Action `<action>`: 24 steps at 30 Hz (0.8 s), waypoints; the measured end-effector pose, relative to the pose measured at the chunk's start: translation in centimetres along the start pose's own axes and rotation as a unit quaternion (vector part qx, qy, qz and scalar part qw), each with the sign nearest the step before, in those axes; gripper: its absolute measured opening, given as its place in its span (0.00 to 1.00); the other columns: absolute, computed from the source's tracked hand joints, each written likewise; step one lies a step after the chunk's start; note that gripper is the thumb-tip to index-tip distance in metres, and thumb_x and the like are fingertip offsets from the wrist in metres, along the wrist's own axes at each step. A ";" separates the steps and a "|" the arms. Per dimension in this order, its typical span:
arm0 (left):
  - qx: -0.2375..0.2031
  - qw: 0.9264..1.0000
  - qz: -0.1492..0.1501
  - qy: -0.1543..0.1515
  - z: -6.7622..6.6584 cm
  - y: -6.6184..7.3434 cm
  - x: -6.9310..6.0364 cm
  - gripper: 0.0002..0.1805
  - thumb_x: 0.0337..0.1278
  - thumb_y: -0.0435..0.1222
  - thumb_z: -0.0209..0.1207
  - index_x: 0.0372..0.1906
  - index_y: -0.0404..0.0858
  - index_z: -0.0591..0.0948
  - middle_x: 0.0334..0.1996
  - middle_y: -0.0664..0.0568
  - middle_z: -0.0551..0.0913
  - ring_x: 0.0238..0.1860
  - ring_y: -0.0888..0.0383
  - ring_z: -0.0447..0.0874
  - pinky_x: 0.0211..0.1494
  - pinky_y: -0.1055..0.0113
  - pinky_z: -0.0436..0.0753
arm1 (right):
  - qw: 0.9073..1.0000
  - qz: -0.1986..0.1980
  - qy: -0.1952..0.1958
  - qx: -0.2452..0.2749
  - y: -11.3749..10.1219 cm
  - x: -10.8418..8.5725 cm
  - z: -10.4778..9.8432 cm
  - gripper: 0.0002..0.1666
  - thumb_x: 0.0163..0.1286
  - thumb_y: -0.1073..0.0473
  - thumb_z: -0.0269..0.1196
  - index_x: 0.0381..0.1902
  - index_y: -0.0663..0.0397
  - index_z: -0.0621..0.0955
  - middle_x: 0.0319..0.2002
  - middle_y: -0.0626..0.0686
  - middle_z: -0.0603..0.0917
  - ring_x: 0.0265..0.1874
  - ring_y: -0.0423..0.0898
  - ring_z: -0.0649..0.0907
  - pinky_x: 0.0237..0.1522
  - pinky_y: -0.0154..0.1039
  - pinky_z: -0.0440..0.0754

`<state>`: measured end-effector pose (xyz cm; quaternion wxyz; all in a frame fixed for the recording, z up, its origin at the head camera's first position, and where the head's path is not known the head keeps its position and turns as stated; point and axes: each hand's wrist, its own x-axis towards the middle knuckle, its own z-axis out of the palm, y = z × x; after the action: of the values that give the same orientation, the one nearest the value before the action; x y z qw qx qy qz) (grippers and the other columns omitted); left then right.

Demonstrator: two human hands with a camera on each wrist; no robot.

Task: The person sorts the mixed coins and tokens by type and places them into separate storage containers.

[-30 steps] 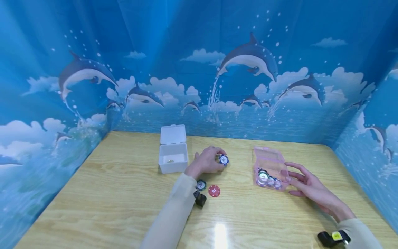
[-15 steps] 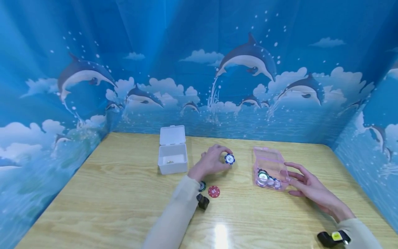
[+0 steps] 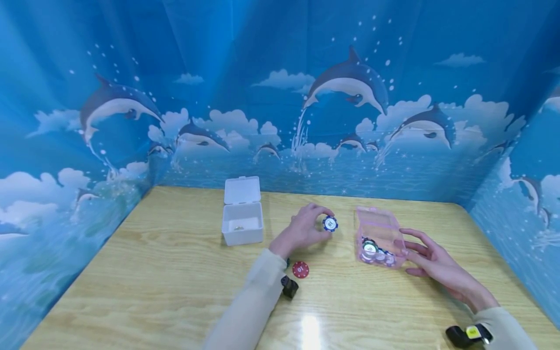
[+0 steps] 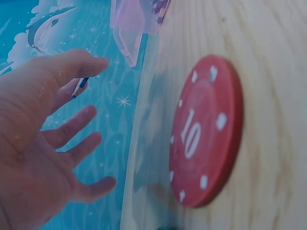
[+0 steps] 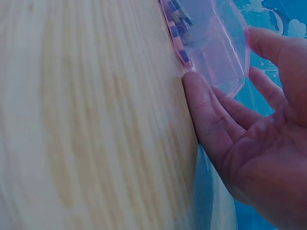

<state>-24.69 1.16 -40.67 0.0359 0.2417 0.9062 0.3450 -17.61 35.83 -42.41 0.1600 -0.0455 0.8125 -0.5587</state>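
My left hand pinches a blue-and-white poker chip upright, between the white box and the pink case. In the left wrist view only the chip's edge shows behind the thumb, the other fingers spread apart. My right hand touches the right side of the transparent pink case with nearly straight fingers. That case stands with its lid up and contains several chips. A red chip marked 10 lies flat near my left wrist. Beside it, a dark green chip is mostly hidden behind the sleeve.
A white box with its lid raised stands left of my left hand, a small gold-coloured item inside. The wooden table ends at a blue dolphin-print curtain, which also rises along the left and right sides.
My left hand has moved to the right with the blue-and-white chip, closer to the pink case. The sleeve now covers most of the green chip. My right hand has stayed at the case.
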 end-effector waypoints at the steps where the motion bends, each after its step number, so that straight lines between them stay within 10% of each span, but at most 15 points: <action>1: 0.000 1.000 0.002 -0.001 0.0 0.1 0.0 0.28 0.57 0.40 0.70 0.64 0.50 0.79 0.66 0.48 0.75 0.67 0.49 0.73 0.70 0.42 0.73 | 1.000 0.001 0.000 -0.001 0.0 0.0 0.0 0.40 0.81 0.49 0.55 0.81 0.48 0.50 0.77 0.76 0.55 0.51 0.26 0.81 0.50 0.41 0.88; 24: -0.034 0.998 0.039 -0.037 1.5 2.2 0.5 0.28 0.59 0.43 0.70 0.66 0.50 0.78 0.67 0.52 0.75 0.69 0.51 0.73 0.72 0.49 0.75 | 1.000 0.004 0.000 -0.003 0.2 0.0 -0.1 0.40 0.81 0.49 0.55 0.81 0.46 0.50 0.77 0.76 0.55 0.51 0.27 0.81 0.50 0.41 0.88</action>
<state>-23.86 3.69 -40.32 0.0643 0.2878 0.8821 0.3674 -17.67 35.96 -42.53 0.1617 -0.0426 0.8143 -0.5559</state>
